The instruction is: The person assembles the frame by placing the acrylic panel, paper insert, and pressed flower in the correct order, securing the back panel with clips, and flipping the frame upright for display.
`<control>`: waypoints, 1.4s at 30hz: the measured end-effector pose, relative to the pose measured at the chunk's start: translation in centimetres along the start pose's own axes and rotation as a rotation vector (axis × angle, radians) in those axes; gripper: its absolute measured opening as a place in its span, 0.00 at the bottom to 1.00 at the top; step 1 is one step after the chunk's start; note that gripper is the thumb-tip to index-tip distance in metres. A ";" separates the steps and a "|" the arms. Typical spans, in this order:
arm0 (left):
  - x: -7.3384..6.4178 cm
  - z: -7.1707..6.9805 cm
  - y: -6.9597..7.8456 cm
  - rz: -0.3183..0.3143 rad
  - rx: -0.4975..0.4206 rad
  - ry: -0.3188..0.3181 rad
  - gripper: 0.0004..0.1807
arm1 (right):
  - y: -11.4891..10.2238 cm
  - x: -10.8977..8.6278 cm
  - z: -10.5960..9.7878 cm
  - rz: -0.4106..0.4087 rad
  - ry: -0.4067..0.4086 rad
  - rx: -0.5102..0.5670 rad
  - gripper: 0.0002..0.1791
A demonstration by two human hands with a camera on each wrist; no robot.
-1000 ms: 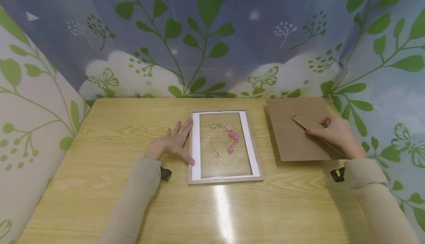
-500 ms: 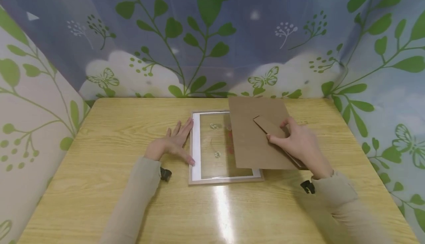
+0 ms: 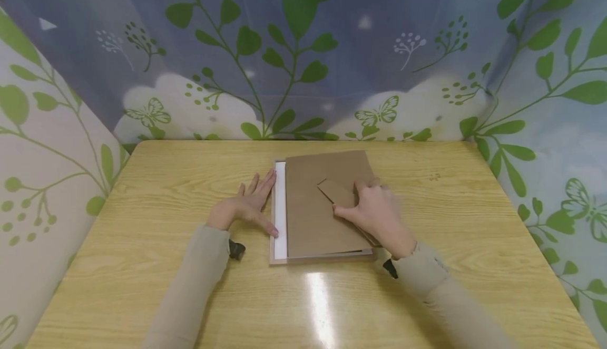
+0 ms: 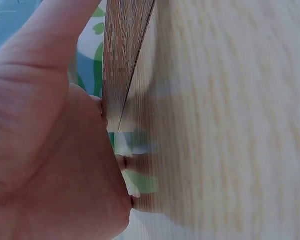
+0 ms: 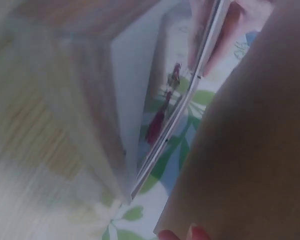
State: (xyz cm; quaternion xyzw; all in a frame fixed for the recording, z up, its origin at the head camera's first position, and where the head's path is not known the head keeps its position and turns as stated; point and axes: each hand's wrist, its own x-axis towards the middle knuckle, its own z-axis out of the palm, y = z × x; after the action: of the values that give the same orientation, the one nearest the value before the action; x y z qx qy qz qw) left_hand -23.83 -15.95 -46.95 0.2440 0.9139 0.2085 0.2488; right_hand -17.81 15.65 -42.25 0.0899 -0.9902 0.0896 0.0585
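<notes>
A wooden picture frame (image 3: 322,259) lies on the table, with a white strip (image 3: 281,206) showing inside its left edge. My left hand (image 3: 241,206) rests beside that edge, fingers and thumb spread and touching it. In the left wrist view the palm (image 4: 55,135) stands next to the wooden frame side (image 4: 124,55). My right hand (image 3: 379,214) pinches the stand flap (image 3: 339,193) of a brown backing board (image 3: 308,222), which is over the frame and slightly tilted. The right wrist view shows pink pressed flowers (image 5: 157,122) in the gap beneath the board (image 5: 255,150).
The yellow wood-grain table (image 3: 166,191) extends all round the frame. Behind it and at both sides hangs a curtain (image 3: 322,80) printed with leaves and butterflies. A light reflection (image 3: 320,307) shines on the table in front of the frame.
My right hand has carried the backing board leftward from the table's right side to over the frame, covering the flowers in the head view. The left hand has stayed in place.
</notes>
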 end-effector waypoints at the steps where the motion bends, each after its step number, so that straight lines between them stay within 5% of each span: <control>1: 0.0 0.0 0.0 0.000 0.001 -0.001 0.85 | -0.3 0.2 0.2 -0.003 0.003 -0.015 0.39; 12: 0.0 0.0 0.1 0.011 -0.021 -0.017 0.83 | -2.0 0.9 2.2 -0.012 -0.004 -0.101 0.38; 20: -0.2 -0.1 0.0 0.029 -0.025 -0.018 0.82 | -2.3 0.9 2.9 -0.011 0.038 -0.078 0.40; 42: -0.2 -0.1 -0.2 0.045 -0.040 -0.008 0.84 | -2.4 0.9 3.8 -0.002 -0.042 -0.040 0.41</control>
State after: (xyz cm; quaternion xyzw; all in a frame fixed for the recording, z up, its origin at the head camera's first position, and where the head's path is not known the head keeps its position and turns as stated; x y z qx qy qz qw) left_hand -23.76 -16.21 -46.91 0.2603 0.9028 0.2314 0.2523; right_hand -18.62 12.51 -45.43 0.0914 -0.9927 0.0680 0.0395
